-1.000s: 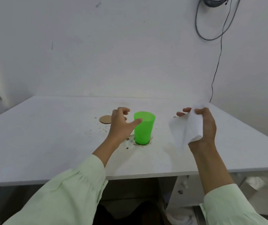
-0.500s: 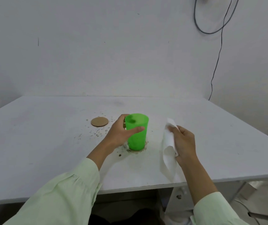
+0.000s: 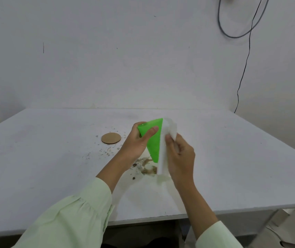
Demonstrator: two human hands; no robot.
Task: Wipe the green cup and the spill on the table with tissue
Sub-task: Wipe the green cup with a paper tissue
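Above the spill [image 3: 147,168], left hand [image 3: 136,143] grips green cup [image 3: 153,140] (tilted); right hand [image 3: 179,155] clutches tissue [image 3: 162,158].

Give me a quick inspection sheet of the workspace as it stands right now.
Surface: white table, brown spill with scattered specks near its middle.
Job's things: green cup lifted and tilted over the spill; tissue pressed along its side.
Clutter: round cardboard disc lying flat, left of the cup.
Grippers: left hand grips the cup near its rim; right hand holds the tissue.
Cables: black cable hanging down the wall, looped up top.
Surroundings: bare white wall.
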